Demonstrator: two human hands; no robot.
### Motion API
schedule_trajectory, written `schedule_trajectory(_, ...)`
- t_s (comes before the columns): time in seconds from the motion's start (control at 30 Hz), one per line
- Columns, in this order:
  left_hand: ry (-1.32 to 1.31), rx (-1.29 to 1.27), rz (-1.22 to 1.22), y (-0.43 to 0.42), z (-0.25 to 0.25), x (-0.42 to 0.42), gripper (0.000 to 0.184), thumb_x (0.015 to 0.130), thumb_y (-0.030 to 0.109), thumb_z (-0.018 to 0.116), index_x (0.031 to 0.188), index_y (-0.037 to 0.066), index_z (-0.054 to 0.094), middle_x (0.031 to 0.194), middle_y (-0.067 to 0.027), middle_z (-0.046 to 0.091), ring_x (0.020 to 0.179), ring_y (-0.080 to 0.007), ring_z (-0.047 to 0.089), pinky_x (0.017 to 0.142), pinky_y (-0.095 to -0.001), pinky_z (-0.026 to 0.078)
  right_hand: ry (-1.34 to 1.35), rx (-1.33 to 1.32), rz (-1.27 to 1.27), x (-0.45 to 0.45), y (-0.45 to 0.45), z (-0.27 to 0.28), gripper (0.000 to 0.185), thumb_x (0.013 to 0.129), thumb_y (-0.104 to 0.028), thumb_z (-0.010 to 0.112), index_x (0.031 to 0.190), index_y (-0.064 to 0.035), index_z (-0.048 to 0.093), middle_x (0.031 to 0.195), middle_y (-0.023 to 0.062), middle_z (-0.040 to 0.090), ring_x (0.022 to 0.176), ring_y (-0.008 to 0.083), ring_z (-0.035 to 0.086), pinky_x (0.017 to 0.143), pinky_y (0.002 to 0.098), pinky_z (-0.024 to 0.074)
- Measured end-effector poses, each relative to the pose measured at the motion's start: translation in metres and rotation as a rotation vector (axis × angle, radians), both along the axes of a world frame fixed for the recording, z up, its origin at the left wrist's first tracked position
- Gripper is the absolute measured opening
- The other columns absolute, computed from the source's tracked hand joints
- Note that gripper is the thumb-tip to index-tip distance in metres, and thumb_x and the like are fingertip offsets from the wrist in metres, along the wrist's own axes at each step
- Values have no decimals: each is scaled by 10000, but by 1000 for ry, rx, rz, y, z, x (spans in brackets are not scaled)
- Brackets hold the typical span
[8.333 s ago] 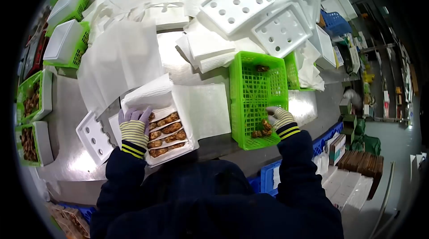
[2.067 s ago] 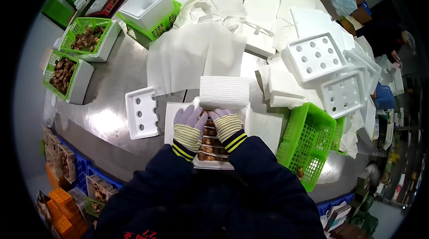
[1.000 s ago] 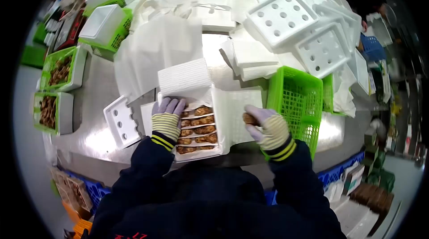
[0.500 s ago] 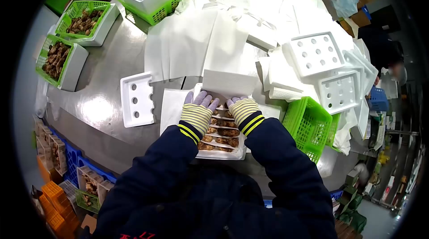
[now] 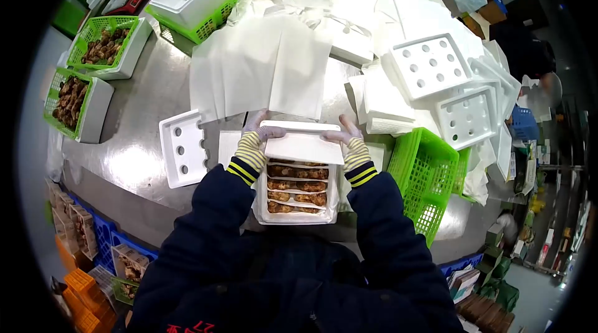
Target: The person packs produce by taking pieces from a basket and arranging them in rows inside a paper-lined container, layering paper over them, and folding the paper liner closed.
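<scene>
A white foam box (image 5: 333,199) lies before me, holding brown mushrooms (image 5: 298,173) in rows parted by strips of white paper. A white paper flap (image 5: 304,147) is folded over its far rows and hides them. My gloved left hand (image 5: 256,137) is at the far left corner, thumb on the paper and fingers along the outside. At the far right corner, my gloved right hand (image 5: 350,137) grips in the same way, thumb inward on the flap. Left of the box lies a white foam tray with holes (image 5: 182,149).
Green baskets of mushrooms (image 5: 70,102) stand at the left. A stacked pair of green baskets (image 5: 425,174) is at the right, below foam trays with holes (image 5: 430,66). White paper sheets (image 5: 258,65) cover the far table. A person (image 5: 523,52) is at the far right.
The paper that stood up at the box's far end now lies folded over the far mushrooms. My hands have moved apart, from above the mushrooms to the box's far corners.
</scene>
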State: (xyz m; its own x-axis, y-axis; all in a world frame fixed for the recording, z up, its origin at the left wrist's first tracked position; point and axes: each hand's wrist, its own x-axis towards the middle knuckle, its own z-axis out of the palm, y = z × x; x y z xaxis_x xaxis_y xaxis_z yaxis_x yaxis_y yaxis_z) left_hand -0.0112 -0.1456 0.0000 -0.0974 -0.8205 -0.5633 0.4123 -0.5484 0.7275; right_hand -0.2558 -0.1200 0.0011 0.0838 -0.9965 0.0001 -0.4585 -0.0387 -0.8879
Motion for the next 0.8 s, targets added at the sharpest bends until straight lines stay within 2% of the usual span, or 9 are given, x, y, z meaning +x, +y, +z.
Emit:
schedule_trajectory(0.07, 40, -50, 28, 6, 2, -1, 758, 676, 76, 754, 1335, 28, 383, 1199, -226, 468, 1005, -283, 563, 825, -345, 491, 23, 235, -146, 8, -8, 5, 456, 722, -212, 746, 1114, -26, 605, 1317, 218, 429, 1224, 322, 417, 1019, 389, 345)
schedule_trajectory(0.1, -421, -498, -112, 14, -18, 9, 657, 707, 154, 751, 1280, 32, 453, 1210, -213, 468, 1056, -291, 529, 884, -362, 451, -51, 212, -124, 7, -1, 8, 579, 705, -246, 754, 1194, -29, 533, 1292, 207, 423, 1199, 320, 421, 1019, 387, 353)
schedule_trajectory(0.17, -684, -842, -208, 21, -30, 18, 426, 774, 353, 710, 1043, 33, 634, 1283, -166, 438, 1204, -306, 404, 1023, -380, 315, 56, 104, -103, 7, 7, 14, 760, 672, -352, 768, 1280, -33, 443, 1271, 223, 407, 1209, 351, 378, 1023, 408, 342)
schedule_trajectory(0.3, -1415, -823, -547, 25, 1, 16, 584, 709, 554, 652, 1082, 105, 644, 1353, -174, 366, 1241, -386, 344, 1048, -442, 285, 401, -64, -12, 0, 6, 7, 778, 667, -439, 741, 1269, -39, 454, 1276, 244, 410, 1217, 371, 370, 1032, 415, 313)
schedule_trajectory(0.43, -1295, -140, -864, -7, 27, 6, 507, 768, 519, 614, 1094, 132, 630, 1214, -108, 527, 1180, -270, 448, 1013, -435, 318, 684, 182, -66, 12, -7, 6, 729, 718, -541, 626, 1232, -40, 494, 1223, 217, 481, 1210, 345, 386, 1019, 460, 300)
schedule_trajectory(0.53, -1457, -171, -806, 2, 69, -10, 412, 730, 324, 721, 1062, 101, 623, 1089, -144, 591, 1039, -307, 545, 899, -363, 436, 721, 212, -97, 27, -7, 21, 660, 737, -535, 604, 1178, -47, 547, 1222, 172, 503, 1193, 335, 403, 999, 495, 306)
schedule_trajectory(0.6, -1653, -450, -757, 12, 63, -12, 379, 815, 402, 597, 1062, 118, 647, 1119, -138, 582, 1063, -323, 534, 934, -374, 400, 774, 139, -67, 36, -1, 34, 595, 751, -513, 600, 1127, -52, 592, 1226, 117, 519, 1163, 313, 429, 978, 502, 320)
schedule_trajectory(0.7, -1483, -244, -866, 7, 74, -13, 370, 794, 356, 640, 1062, 100, 637, 1130, -119, 562, 1066, -293, 525, 922, -373, 415, 908, 84, -102, 39, -2, 30, 552, 722, -454, 662, 1100, -56, 604, 1147, 100, 557, 1110, 285, 458, 964, 454, 346)
schedule_trajectory(0.8, -1499, -1097, 106, 48, 53, -4, 292, 770, 185, 692, 1012, 52, 596, 963, -127, 590, 867, -286, 588, 806, -415, 468, 886, 61, -130, 37, -1, 25, 563, 705, -425, 689, 1113, -51, 588, 1118, 103, 562, 1104, 283, 464, 964, 432, 354)
